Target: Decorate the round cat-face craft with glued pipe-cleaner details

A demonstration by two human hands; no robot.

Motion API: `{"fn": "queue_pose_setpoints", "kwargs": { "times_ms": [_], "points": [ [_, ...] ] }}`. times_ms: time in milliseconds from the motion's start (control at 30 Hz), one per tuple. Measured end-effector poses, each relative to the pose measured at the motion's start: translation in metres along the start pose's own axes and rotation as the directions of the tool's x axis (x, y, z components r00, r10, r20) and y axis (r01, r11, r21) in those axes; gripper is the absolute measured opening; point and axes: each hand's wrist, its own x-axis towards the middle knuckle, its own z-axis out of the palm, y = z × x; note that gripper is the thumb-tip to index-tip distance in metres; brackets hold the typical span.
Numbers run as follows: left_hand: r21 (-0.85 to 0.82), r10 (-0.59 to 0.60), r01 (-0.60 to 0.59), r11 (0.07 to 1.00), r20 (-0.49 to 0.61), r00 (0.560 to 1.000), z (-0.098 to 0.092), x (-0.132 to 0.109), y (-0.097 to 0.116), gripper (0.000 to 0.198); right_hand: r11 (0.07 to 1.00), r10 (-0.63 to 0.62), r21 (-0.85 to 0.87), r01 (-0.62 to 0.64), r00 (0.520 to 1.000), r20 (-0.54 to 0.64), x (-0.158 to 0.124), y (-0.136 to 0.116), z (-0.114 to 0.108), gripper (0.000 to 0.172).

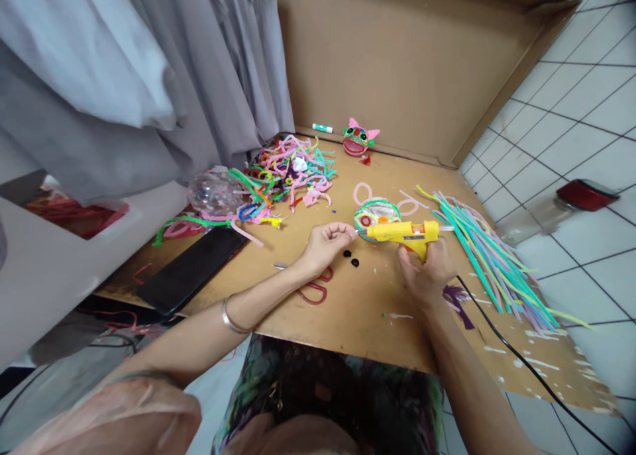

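Observation:
My right hand [430, 273] is wrapped round the handle of a yellow hot glue gun [397, 232], which points left with a clear glue stick out of its back. At its nozzle, my left hand [328, 246] is closed in a pinch; whatever small whitish thing lies between the fingertips is too small to name. Behind the gun sits a round clear piece edged with coloured pipe cleaners [377, 210], partly hidden by the gun. Two small black pieces [351, 258] lie just below the nozzle. Red-handled scissors [314, 294] rest partly under my left wrist.
A tangle of pipe cleaners [293, 170] and a clear plastic ball [213, 191] are at the left, near a black phone [191, 269]. Straight pipe cleaners [497, 263] lie right, beside the gun's black cord [517, 355]. A pink-eared face ornament [356, 140] and glue stick tube [322, 128] stand behind.

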Motion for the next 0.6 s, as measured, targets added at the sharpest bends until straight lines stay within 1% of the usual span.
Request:
{"fn": "queue_pose_setpoints", "kwargs": {
  "times_ms": [133,367,500,600],
  "points": [
    [-0.007,0.003,-0.003,1.0,0.003,1.0,0.0004,-0.0006,0.0012,0.029,0.999,-0.042,-0.011,0.042,0.999,-0.034,0.0,0.0002,-0.0002,0.015],
    [-0.021,0.009,-0.009,1.0,-0.001,1.0,-0.0001,-0.0001,0.0017,0.03,0.998,-0.065,0.013,0.066,0.996,-0.064,0.0013,0.0003,-0.0008,0.012],
    [-0.008,0.001,-0.001,1.0,0.011,1.0,-0.0004,0.0003,0.0008,0.031,0.994,-0.104,0.016,0.106,0.99,-0.096,0.0029,-0.0005,-0.002,0.012],
    [-0.005,0.003,-0.003,1.0,0.013,1.0,-0.0005,0.0005,0.0001,0.031,0.994,-0.103,0.025,0.106,0.991,-0.091,0.0027,0.0001,-0.0018,0.011]
  ]
}}
